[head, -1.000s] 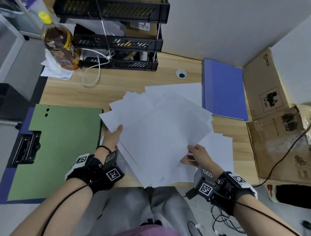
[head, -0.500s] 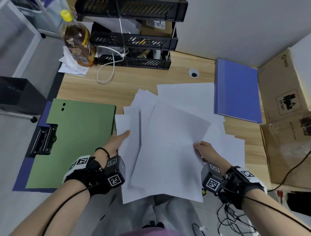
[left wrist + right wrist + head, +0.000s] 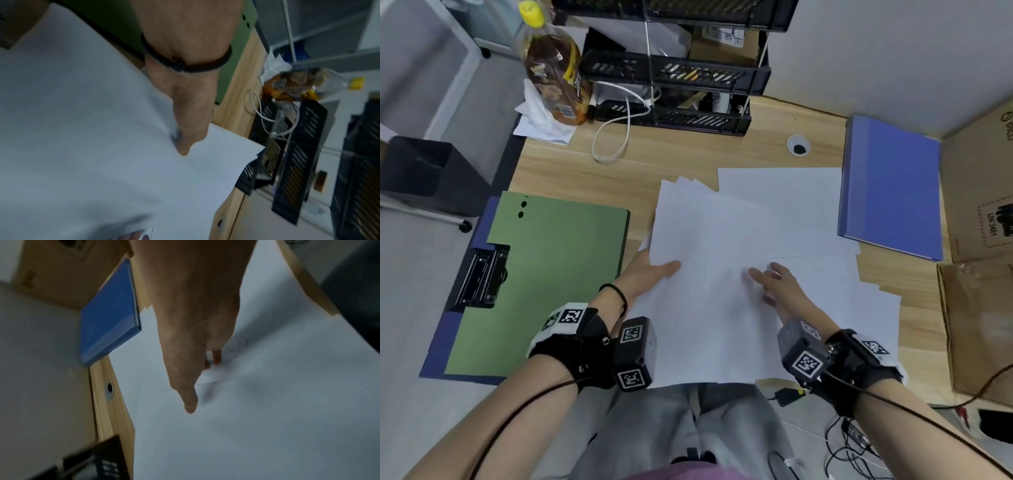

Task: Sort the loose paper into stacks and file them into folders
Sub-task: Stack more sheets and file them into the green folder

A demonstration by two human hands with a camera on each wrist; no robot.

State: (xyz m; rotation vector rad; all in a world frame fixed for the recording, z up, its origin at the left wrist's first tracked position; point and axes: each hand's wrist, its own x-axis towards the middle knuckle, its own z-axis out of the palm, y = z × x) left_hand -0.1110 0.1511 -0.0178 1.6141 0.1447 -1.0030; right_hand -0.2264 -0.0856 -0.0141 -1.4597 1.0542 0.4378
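Note:
A pile of loose white paper (image 3: 722,233) lies on the wooden desk (image 3: 688,154), with more sheets spread under it to the right. My left hand (image 3: 654,274) holds the pile's left edge: the thumb (image 3: 185,129) lies on top and the fingers are hidden beneath the paper (image 3: 82,129). My right hand (image 3: 774,284) rests flat on the sheets (image 3: 267,418) with fingers stretched out, blurred. An open green folder (image 3: 551,274) with a black clip (image 3: 479,277) lies left of the pile. A closed blue folder (image 3: 890,185) lies at the right, also seen as the blue folder (image 3: 109,318).
A black tray rack (image 3: 688,68), a brown drink bottle (image 3: 551,68) and a white cable (image 3: 616,137) stand at the back. Cardboard boxes (image 3: 979,178) fill the right side. A cable hole (image 3: 798,146) sits in the desk. A dark bin (image 3: 417,168) stands off the left edge.
The fanned, tilted sheets have turned upright and squared into a pile. My right hand left the pile's right edge and moved onto its top; my left hand stayed on the left edge.

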